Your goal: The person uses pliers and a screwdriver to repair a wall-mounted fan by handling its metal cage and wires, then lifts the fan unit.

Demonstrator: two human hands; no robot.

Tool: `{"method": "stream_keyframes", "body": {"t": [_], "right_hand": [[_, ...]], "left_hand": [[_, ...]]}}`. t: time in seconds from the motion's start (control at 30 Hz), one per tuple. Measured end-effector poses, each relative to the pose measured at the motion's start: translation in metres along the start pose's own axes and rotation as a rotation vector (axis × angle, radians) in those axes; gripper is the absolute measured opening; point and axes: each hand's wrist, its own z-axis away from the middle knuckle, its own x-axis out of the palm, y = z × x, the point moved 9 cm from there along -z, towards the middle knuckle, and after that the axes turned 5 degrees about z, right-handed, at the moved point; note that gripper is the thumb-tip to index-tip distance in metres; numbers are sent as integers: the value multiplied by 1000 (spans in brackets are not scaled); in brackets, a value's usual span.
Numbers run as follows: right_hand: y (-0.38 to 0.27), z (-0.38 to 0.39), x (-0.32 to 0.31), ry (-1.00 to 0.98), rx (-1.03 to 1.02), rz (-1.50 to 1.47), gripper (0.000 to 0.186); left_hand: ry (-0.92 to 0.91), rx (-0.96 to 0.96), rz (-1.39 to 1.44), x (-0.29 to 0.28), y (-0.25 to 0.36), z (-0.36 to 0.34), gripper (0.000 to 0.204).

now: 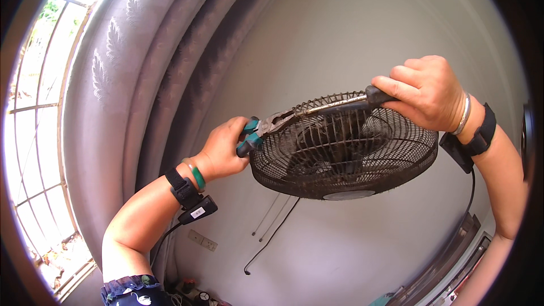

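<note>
A black, dusty fan head (391, 156) with a round wire grille hangs in front of me, tilted. My left hand (220, 148) is closed round the teal-and-black handles of pliers (266, 126), whose jaws reach the grille's upper left rim. From the right, my right hand (428, 92) grips the black handle of what looks like a screwdriver (340, 103). Its long metal shaft lies along the top of the grille, with its far end close by the plier jaws. Whether the jaws bite on the shaft or on the grille wire, I cannot tell.
Grey-purple curtains (119, 107) hang on the left beside a barred window (42, 136). Behind the fan is a pale wall with a socket plate (202, 240) and a dark hanging cord (269, 235). A dark-framed object (447, 266) stands at the lower right.
</note>
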Motion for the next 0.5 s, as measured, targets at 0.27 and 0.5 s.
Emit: {"method": "stream_keyframes", "body": {"t": [0.27, 0.5], "right_hand": [[9, -21, -17, -19, 115, -113, 28], [47, 1, 33, -513, 591, -538, 34]], "left_hand": [[-11, -17, 31, 5, -9, 2, 54], [-74, -134, 29, 10, -17, 1, 52]]}}
